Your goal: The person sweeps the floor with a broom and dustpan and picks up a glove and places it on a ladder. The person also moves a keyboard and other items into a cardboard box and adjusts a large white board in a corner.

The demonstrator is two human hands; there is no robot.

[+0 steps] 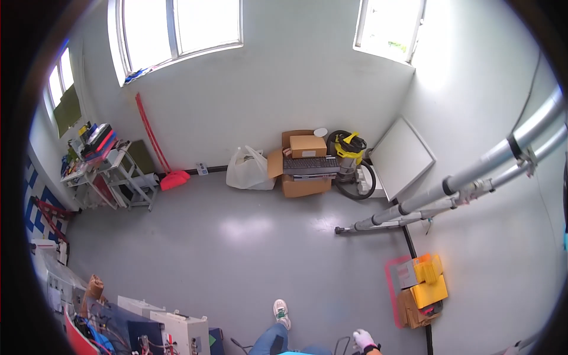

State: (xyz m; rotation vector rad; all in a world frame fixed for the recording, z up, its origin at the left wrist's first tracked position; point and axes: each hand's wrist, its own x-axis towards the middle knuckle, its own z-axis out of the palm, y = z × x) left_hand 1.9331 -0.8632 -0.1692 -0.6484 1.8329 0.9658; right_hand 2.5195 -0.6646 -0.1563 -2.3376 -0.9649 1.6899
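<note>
My right hand, in a white glove with a dark band at the wrist, shows at the lower edge, right of my legs. Its fingers look curled in; what they hold, if anything, is hidden. A thin dark bent frame stands just left of this hand, and I cannot tell whether they touch. My left hand is out of view. My leg in blue jeans reaches forward, ending in a white and green shoe on the grey floor.
Silver poles slant across the right side. Yellow boxes and cardboard lie by the right wall. At the back stand a white bag, cartons and a vacuum cleaner. Electrical cabinets fill the lower left; a cluttered table stands beyond.
</note>
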